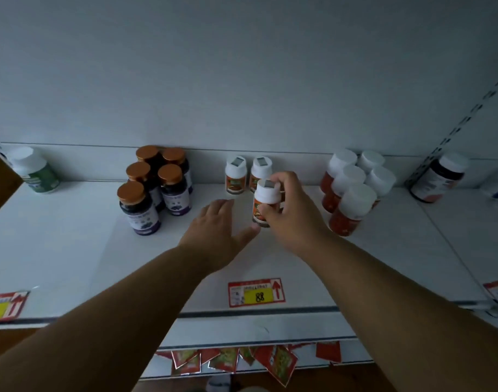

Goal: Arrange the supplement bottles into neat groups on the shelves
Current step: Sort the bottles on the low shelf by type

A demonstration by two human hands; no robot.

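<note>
Reaching over the front edge of a white shelf [72,258], past a red and yellow price tag [255,292], two bare arms extend. The left hand [216,236] lies flat, fingers straight, thumb near a white-capped orange-label bottle [266,203]. The right hand [293,213] grips that bottle mid-shelf. Behind stand two matching bottles [236,176]. Toward the back edge, brown-capped dark bottles [154,188] cluster left, red white-capped bottles [352,190] right.

Right hand [293,210] around white-capped bottle [266,202] on shelf [72,250]
</note>
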